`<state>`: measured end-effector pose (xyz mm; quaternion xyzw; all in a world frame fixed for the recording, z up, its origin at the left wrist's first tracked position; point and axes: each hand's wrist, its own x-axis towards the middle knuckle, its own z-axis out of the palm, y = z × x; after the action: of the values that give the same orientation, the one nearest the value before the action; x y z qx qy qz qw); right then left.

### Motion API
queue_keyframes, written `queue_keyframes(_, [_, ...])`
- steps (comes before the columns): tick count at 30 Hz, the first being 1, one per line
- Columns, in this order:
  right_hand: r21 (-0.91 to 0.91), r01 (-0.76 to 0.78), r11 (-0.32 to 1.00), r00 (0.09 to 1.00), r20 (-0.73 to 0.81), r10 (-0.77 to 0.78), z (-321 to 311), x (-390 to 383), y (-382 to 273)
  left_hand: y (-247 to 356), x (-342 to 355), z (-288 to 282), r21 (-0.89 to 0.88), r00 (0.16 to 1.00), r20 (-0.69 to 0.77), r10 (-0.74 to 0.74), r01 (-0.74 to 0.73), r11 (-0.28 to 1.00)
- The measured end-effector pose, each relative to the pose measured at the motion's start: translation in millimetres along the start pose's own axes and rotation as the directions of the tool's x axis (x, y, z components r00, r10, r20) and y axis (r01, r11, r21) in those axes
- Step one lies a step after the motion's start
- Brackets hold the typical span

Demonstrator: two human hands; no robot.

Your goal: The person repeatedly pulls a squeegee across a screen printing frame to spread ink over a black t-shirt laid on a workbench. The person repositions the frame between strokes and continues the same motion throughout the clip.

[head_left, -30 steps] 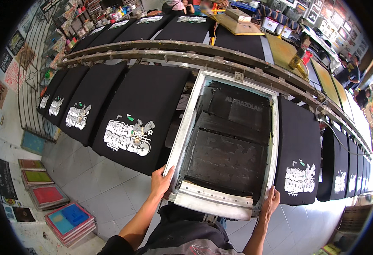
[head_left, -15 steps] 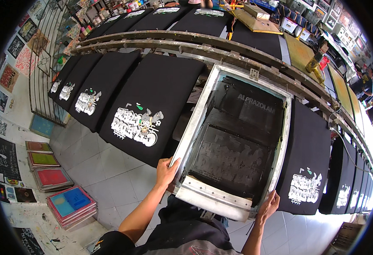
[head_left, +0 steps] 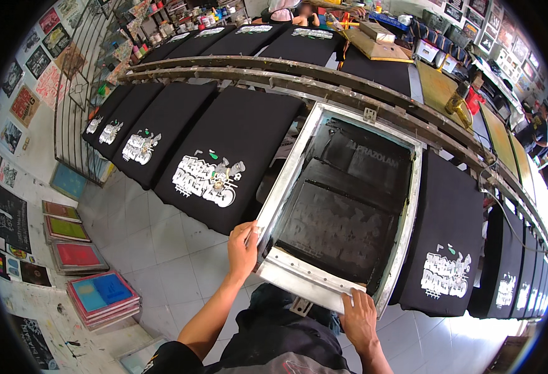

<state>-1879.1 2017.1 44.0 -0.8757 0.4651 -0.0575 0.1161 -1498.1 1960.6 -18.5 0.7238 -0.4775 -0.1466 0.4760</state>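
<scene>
A silkscreen frame (head_left: 418, 181) with pale metal sides and black ink over its mesh lies tilted in front of me, above one of the shirt boards. My left hand (head_left: 243, 252) is closed on the frame's left side near its lower corner. Across the near end of the screen rests a wide squeegee (head_left: 305, 278) with a pale handle and a row of screws. My right hand (head_left: 359, 316) has its fingers bent over the squeegee's right end. The squeegee's blade edge and whatever lies beneath the screen are hidden.
Black shirts (head_left: 236, 137) with white prints lie on boards to both sides. Behind the screen runs a long rail (head_left: 261, 76). A bottle (head_left: 458, 100) stands beyond it. More screens (head_left: 102, 293) are stacked at lower left. Other people are at the far side.
My right hand has left the frame's right side and moved left onto the squeegee's end. My left hand still holds the frame. The view has shifted slightly.
</scene>
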Motion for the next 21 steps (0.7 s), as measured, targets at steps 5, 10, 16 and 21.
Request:
queue_keyframes(5, [0.097,0.075,0.992,0.997,-0.010,-0.074,-21,16,9,54,-22,-25,-0.036,0.923,0.237,0.303,-0.303,0.952])
queue_keyframes(10, [0.169,0.014,0.985,0.993,-0.121,0.006,-30,35,14,80,-10,-27,-0.023,0.650,0.561,0.513,-0.607,0.794])
queue_keyframes(16, [0.165,-0.096,0.982,0.958,-0.252,0.136,-25,49,13,56,27,-4,0.045,0.422,0.788,0.449,-0.766,0.641])
queue_keyframes(21, [0.050,-0.219,0.974,0.941,-0.253,0.225,-21,48,4,51,38,6,-0.021,0.374,0.802,0.465,-0.761,0.648])
